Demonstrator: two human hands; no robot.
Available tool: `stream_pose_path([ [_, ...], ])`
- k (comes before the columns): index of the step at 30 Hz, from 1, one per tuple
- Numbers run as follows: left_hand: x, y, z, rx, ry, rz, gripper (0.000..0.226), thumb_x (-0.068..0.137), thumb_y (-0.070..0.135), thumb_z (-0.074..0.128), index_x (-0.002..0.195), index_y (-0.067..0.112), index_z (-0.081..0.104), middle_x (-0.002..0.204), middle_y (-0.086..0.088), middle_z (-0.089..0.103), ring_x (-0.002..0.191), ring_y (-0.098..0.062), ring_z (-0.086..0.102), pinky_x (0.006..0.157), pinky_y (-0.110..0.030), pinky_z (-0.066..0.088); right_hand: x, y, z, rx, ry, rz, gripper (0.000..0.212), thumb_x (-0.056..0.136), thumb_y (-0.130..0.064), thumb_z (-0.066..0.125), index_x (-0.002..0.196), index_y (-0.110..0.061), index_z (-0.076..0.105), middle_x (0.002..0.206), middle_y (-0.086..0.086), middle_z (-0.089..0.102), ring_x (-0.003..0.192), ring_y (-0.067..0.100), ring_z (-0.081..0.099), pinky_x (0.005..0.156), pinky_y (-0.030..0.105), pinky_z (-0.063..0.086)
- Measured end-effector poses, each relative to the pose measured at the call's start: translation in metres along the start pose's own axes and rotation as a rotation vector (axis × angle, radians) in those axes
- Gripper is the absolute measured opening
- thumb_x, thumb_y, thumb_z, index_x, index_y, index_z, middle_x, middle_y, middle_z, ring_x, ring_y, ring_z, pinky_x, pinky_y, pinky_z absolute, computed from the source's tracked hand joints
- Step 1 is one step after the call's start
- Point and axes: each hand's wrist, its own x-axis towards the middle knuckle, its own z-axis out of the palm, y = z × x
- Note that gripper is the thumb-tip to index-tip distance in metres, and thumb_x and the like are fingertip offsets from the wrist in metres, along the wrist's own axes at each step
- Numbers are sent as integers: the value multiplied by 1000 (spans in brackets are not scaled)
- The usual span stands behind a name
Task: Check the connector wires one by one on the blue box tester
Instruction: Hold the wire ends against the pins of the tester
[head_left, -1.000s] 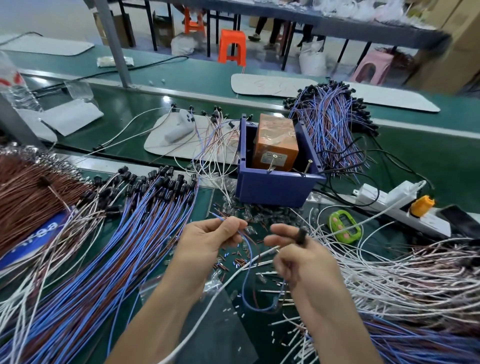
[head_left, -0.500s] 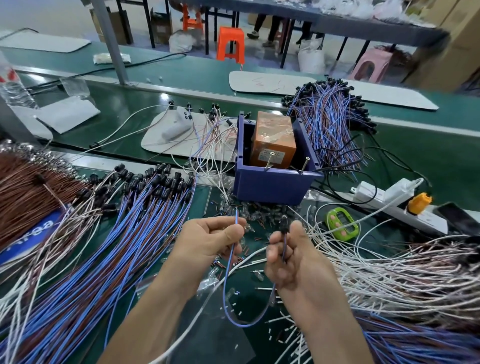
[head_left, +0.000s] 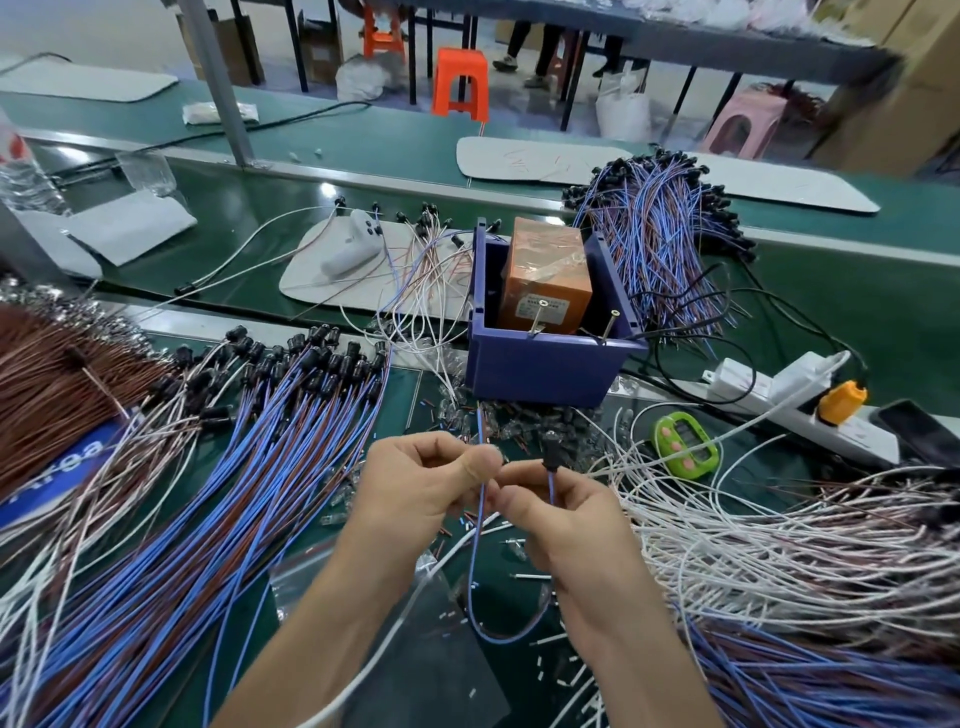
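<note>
- Step: one connector wire (head_left: 474, 571) held ready, not yet at tester.
- Fingers of left hand (head_left: 421, 488) pinch its loose end; right hand (head_left: 566, 519) pinches below black connector (head_left: 551, 456).
- Position: blue box tester (head_left: 540, 366) just far of hands, on counter (head_left: 831, 312).
- Next, likely: touch ends to near-rim pins (head_left: 536, 325).

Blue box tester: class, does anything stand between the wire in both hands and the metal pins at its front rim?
Nothing visible does. The left hand and right hand hold the wire up before the blue box; loose parts lie low, beneath the path to the pins.
</note>
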Motion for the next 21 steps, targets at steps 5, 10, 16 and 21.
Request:
stream_pose_path([
  [5, -2, -3, 8, -148, 4, 23, 27, 55, 34, 86, 61, 10, 75, 61, -7, 71, 57, -12, 67, 59, -20, 54, 1, 2, 4, 14, -12, -39, 14, 75, -5, 86, 85, -5, 78, 70, 7, 71, 46, -1, 54, 45, 9, 39],
  [10, 0, -3, 14, -117, -98, -60, 20, 62, 29, 82, 72, 12, 81, 78, -15, 78, 73, -17, 73, 74, -27, 58, 3, 2, 5, 138, 101, -50, 28, 58, -26, 88, 75, -7, 79, 63, 4, 67, 44, 0, 52, 44, 11, 37],
  [16, 12, 3, 17, -26, -64, -170, 9, 80, 14, 80, 78, 5, 82, 84, -18, 78, 74, -24, 74, 73, -31, 61, 5, 4, -4, 206, 276, 17, 12, 80, -7, 80, 70, -11, 77, 75, 16, 72, 48, 12, 51, 51, 21, 43],
  [21, 29, 10, 29, -11, 117, -189, 9, 92, 17, 74, 84, 14, 77, 79, -10, 79, 61, -14, 73, 53, -19, 51, 11, -16, -24, 294, 420, 2, 10, 89, -11, 73, 82, -12, 67, 69, 12, 71, 38, 7, 26, 38, 16, 27],
])
